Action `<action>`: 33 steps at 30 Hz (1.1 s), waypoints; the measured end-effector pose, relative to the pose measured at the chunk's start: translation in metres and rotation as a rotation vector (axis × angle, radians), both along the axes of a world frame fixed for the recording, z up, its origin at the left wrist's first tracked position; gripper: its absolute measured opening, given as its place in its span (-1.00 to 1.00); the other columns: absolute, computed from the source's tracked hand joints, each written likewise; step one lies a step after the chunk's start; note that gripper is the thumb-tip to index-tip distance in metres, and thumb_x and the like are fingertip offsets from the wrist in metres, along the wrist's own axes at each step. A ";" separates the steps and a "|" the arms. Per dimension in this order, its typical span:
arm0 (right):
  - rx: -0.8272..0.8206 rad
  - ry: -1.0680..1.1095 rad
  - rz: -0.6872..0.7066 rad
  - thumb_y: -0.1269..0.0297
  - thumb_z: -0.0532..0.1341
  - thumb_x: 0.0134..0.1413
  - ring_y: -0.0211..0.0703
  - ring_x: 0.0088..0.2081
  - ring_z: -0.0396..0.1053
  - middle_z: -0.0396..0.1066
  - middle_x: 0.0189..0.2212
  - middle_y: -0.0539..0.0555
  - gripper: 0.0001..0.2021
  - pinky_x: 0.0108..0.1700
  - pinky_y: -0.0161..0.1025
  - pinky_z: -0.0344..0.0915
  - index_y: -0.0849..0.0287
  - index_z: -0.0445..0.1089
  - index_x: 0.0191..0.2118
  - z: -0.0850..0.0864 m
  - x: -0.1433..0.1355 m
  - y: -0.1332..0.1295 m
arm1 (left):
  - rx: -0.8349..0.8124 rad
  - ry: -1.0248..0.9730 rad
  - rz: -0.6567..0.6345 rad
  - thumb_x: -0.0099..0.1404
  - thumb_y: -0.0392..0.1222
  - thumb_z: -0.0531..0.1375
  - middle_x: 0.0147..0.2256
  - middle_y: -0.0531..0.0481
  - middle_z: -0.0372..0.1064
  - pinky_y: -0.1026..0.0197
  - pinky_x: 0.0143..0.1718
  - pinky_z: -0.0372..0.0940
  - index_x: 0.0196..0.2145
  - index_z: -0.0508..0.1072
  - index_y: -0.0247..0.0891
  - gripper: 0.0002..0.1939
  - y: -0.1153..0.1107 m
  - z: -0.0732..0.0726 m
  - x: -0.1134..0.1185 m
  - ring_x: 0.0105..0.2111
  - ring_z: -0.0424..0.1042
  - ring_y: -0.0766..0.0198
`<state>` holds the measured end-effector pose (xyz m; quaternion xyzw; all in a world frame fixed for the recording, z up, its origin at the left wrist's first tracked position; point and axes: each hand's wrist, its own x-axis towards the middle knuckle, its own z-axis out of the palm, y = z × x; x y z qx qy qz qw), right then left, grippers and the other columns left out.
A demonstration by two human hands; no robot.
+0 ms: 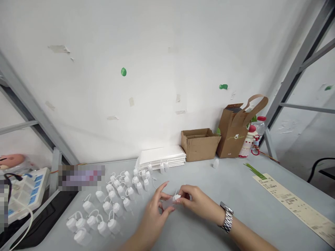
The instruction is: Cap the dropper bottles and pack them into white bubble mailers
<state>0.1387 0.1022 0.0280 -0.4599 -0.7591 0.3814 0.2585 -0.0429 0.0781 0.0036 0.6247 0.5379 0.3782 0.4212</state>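
Note:
My left hand (154,209) is closed around the body of a small translucent squeeze bottle (167,203), which lies tilted with its white cap end to the right. The fingers of my right hand (195,200) pinch at that white cap (177,197); a thin strap sticks up beside it. Both hands are just above the grey table. To the left stand many like bottles (112,225), white-capped, several with looped straps. One bottle without a visible strap (215,163) stands alone at the back right. A thin loose strap piece (154,179) lies near my left fingertips.
Against the wall are a stack of white envelopes (162,157), an open cardboard box (201,146), a brown paper bag (231,136) and a decorated bottle (247,143). A long printed paper strip (295,205) lies right. A black mat (49,216) and compartment box (28,191) are left.

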 end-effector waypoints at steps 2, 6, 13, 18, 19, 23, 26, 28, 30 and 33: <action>0.037 0.021 0.035 0.31 0.19 0.02 -0.24 -0.40 0.26 0.35 -0.43 -0.01 -0.94 -0.34 -0.33 0.18 0.16 0.34 -0.35 0.002 0.001 -0.001 | 0.009 0.016 0.019 0.09 -0.22 0.16 -0.28 0.02 0.36 0.19 -0.31 0.24 0.11 0.17 -0.16 -0.40 0.000 0.001 0.001 -0.55 0.20 0.35; 0.090 -0.004 0.053 0.33 0.15 0.06 -0.22 -0.36 0.29 0.37 -0.38 0.01 -0.96 -0.30 -0.32 0.20 0.16 0.33 -0.36 0.003 0.001 -0.003 | 0.033 0.037 0.036 0.05 -0.24 0.18 -0.31 0.03 0.38 0.19 -0.31 0.25 0.08 0.22 -0.16 -0.41 0.000 -0.001 0.001 -0.55 0.21 0.34; 0.112 -0.145 -0.019 0.20 0.01 0.19 -0.23 -0.47 0.26 0.36 -0.51 0.01 -0.73 -0.41 -0.32 0.14 0.17 0.29 -0.46 -0.003 -0.006 -0.004 | 0.099 0.066 0.014 0.07 -0.24 0.15 -0.28 0.00 0.43 0.19 -0.29 0.25 0.07 0.22 -0.13 -0.44 0.002 -0.009 -0.001 -0.48 0.28 0.27; 0.203 -0.110 0.055 0.34 0.09 0.12 -0.21 -0.35 0.29 0.39 -0.34 0.04 -0.93 -0.30 -0.32 0.17 0.15 0.30 -0.30 -0.001 -0.002 -0.003 | 0.076 0.049 0.014 0.10 -0.25 0.12 -0.27 -0.03 0.42 0.18 -0.30 0.27 0.09 0.22 -0.17 -0.45 0.003 -0.008 0.000 -0.50 0.30 0.28; 0.221 -0.116 0.073 0.36 0.07 0.12 -0.21 -0.35 0.29 0.39 -0.34 0.05 -0.93 -0.30 -0.31 0.17 0.16 0.29 -0.31 -0.001 -0.001 -0.004 | 0.076 0.052 0.016 0.10 -0.25 0.12 -0.27 -0.03 0.42 0.18 -0.31 0.27 0.08 0.22 -0.18 -0.45 0.002 -0.008 0.000 -0.50 0.30 0.28; 0.190 -0.116 0.051 0.29 0.02 0.17 -0.23 -0.42 0.24 0.34 -0.44 0.02 -0.83 -0.36 -0.32 0.13 0.16 0.25 -0.41 -0.004 -0.005 -0.006 | 0.136 0.110 0.016 0.09 -0.27 0.13 -0.28 -0.01 0.43 0.17 -0.31 0.30 0.07 0.25 -0.14 -0.46 0.000 -0.010 -0.002 -0.49 0.32 0.27; 0.049 -0.044 0.000 0.19 0.00 0.18 -0.28 -0.50 0.16 0.24 -0.56 -0.05 -0.73 -0.44 -0.34 0.08 0.16 0.17 -0.51 -0.010 -0.013 -0.006 | 0.231 0.175 0.006 0.13 -0.29 0.12 -0.27 -0.01 0.42 0.16 -0.28 0.32 0.05 0.27 -0.08 -0.51 -0.002 -0.014 -0.004 -0.38 0.37 0.22; -0.053 0.025 -0.020 0.12 -0.02 0.18 -0.31 -0.54 0.09 0.16 -0.62 -0.08 -0.66 -0.46 -0.35 0.05 0.16 0.11 -0.56 -0.015 -0.017 -0.005 | 0.304 0.218 -0.009 0.15 -0.32 0.10 -0.26 0.00 0.43 0.14 -0.23 0.33 0.06 0.26 -0.04 -0.50 -0.003 -0.016 -0.007 -0.31 0.39 0.20; -0.163 0.099 -0.027 0.02 -0.05 0.18 -0.34 -0.59 0.03 0.08 -0.68 -0.11 -0.58 -0.51 -0.36 0.03 0.16 0.07 -0.60 -0.019 -0.021 -0.003 | 0.379 0.248 -0.032 0.17 -0.35 0.08 -0.26 0.00 0.44 0.12 -0.17 0.31 0.07 0.24 -0.02 -0.49 -0.003 -0.017 -0.008 -0.26 0.41 0.19; -0.329 0.215 -0.029 -0.12 -0.07 0.13 -0.38 -0.68 -0.04 0.02 -0.75 -0.14 -0.50 -0.61 -0.37 -0.05 0.15 0.06 -0.65 -0.024 -0.022 -0.001 | 0.450 0.265 -0.064 0.20 -0.34 0.06 -0.24 0.00 0.45 0.11 -0.10 0.28 0.08 0.22 -0.01 -0.51 -0.003 -0.018 -0.010 -0.19 0.41 0.19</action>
